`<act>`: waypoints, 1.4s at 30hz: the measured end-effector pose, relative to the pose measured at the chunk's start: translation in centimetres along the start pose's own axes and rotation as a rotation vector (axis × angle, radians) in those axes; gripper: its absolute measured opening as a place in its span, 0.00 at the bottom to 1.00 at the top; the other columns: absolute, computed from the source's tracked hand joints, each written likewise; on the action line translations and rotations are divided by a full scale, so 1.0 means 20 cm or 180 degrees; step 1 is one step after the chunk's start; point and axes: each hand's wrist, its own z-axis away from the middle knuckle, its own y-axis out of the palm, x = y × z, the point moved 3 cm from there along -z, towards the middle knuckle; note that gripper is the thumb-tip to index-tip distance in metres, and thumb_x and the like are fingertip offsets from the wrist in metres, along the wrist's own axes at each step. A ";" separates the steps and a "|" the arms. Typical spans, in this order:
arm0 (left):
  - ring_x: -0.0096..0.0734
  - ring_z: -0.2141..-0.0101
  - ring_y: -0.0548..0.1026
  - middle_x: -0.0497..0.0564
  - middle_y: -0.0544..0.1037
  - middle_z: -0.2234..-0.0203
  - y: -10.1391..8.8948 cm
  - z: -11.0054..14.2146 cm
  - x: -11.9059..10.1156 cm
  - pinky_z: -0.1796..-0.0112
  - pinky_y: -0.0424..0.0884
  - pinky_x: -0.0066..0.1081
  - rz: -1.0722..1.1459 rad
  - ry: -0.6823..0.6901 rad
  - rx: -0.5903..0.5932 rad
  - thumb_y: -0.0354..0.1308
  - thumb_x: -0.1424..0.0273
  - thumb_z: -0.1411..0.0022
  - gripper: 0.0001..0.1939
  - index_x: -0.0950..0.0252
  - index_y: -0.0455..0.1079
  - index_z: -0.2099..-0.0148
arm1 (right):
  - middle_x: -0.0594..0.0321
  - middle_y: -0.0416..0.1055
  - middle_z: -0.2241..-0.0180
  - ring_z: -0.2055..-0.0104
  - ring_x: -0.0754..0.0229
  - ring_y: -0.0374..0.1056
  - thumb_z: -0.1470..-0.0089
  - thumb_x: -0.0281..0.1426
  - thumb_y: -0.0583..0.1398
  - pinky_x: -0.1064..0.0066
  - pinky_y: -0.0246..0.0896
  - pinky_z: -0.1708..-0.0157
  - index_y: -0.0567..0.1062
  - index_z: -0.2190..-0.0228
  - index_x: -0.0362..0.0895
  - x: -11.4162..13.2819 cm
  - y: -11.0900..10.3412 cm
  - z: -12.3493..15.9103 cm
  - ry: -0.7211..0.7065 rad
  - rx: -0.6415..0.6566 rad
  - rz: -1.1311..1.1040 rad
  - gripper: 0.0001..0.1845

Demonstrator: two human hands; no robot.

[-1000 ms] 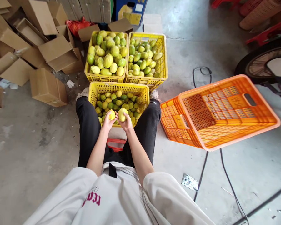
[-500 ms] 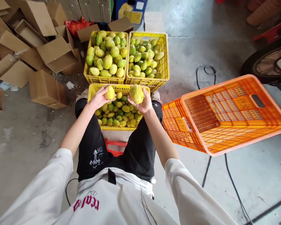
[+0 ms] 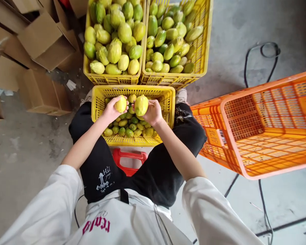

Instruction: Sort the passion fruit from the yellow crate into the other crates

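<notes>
Here, the left hand (image 3: 112, 109) has its fingers curled around a small yellow fruit (image 3: 120, 104), and the right hand (image 3: 152, 112) pinches a bigger yellow fruit (image 3: 141, 105) by its side. Both fruits are up over the near yellow basket (image 3: 133, 141), which has lots of green and yellow fruits (image 3: 129, 132) in it and sits between the person's knees.

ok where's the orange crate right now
In the head view, the orange crate is at the right, running off the edge, beside the person's right knee and below the looped black cable.
</notes>
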 end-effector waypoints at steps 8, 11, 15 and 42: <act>0.43 0.56 0.86 0.54 0.81 0.64 0.01 0.08 0.06 0.59 0.83 0.36 0.0104 -0.0327 -0.0089 0.49 0.69 0.26 0.12 0.68 0.73 0.52 | 0.63 0.79 0.67 0.60 0.55 0.80 0.29 0.28 0.57 0.60 0.83 0.57 0.76 0.54 0.43 0.00 0.02 0.15 0.0351 -0.0071 0.0377 0.07; 0.40 0.64 0.86 0.52 0.80 0.65 -0.05 0.15 0.10 0.68 0.80 0.30 -0.0181 -0.0479 -0.0023 0.60 0.67 0.30 0.07 0.65 0.71 0.53 | 0.60 0.80 0.64 0.64 0.55 0.80 0.29 0.31 0.60 0.57 0.84 0.60 0.75 0.52 0.43 -0.01 -0.03 0.21 0.0493 -0.0207 0.0343 0.07; 0.34 0.74 0.82 0.49 0.79 0.66 -0.16 0.28 0.17 0.78 0.70 0.22 -0.0216 -0.0394 -0.0058 0.70 0.69 0.40 0.14 0.62 0.68 0.57 | 0.59 0.79 0.66 0.64 0.51 0.81 0.30 0.36 0.64 0.55 0.85 0.61 0.74 0.53 0.42 -0.03 -0.10 0.30 0.0633 -0.0384 0.0153 0.11; 0.27 0.76 0.75 0.49 0.76 0.70 -0.20 0.63 0.49 0.80 0.68 0.22 0.0640 -0.0141 -0.0073 0.62 0.66 0.38 0.09 0.63 0.69 0.57 | 0.54 0.83 0.55 0.56 0.54 0.81 0.36 0.43 0.63 0.67 0.83 0.64 0.78 0.53 0.45 -0.34 -0.22 0.54 0.0350 0.0311 -0.0043 0.17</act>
